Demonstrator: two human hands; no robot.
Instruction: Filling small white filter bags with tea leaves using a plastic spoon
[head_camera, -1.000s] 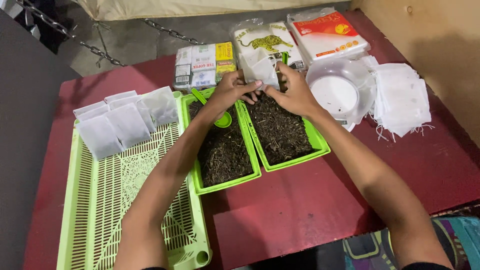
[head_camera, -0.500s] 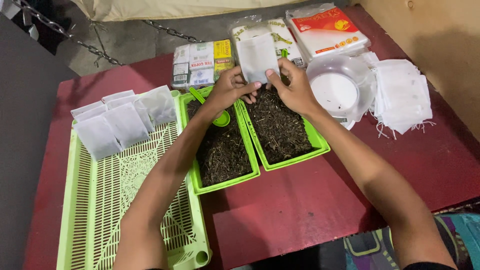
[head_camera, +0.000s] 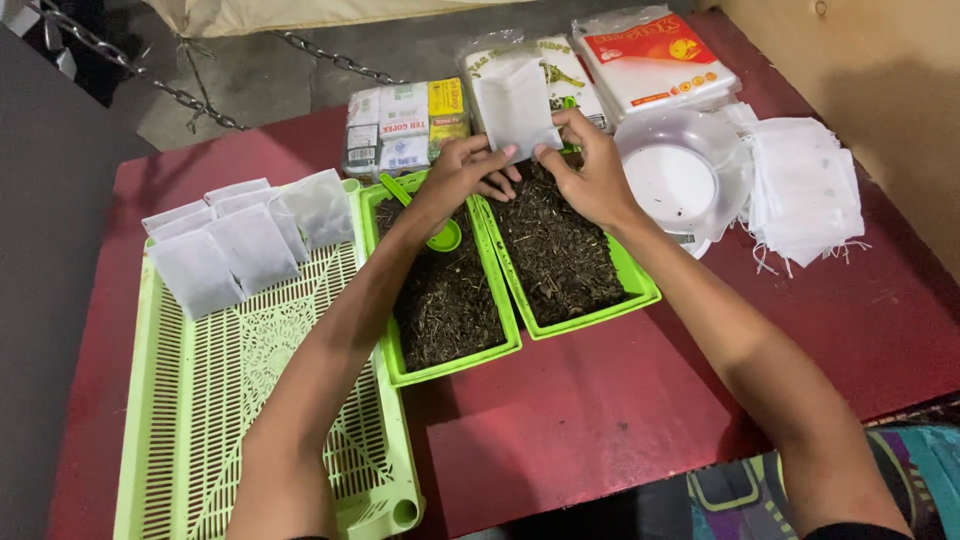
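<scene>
My left hand (head_camera: 462, 172) and my right hand (head_camera: 590, 172) both pinch the lower edge of a white filter bag (head_camera: 515, 105), held upright above two small green trays of dark dried tea leaves (head_camera: 560, 250). The left tray (head_camera: 450, 365) has a green scoop (head_camera: 440, 232) lying in its leaves, just under my left wrist. The right tray (head_camera: 640, 290) lies under my right hand.
A long green slatted tray (head_camera: 200, 420) on the left carries several filled white bags (head_camera: 240, 245). A stack of empty bags (head_camera: 805, 190) and a clear plastic bowl (head_camera: 680, 180) sit right. Tea packets (head_camera: 405, 125) and a flat red and white pack (head_camera: 650, 60) lie behind.
Both hands have lifted the white bag upright and brought it away from the leaves; the fingers now pinch its lower edge together.
</scene>
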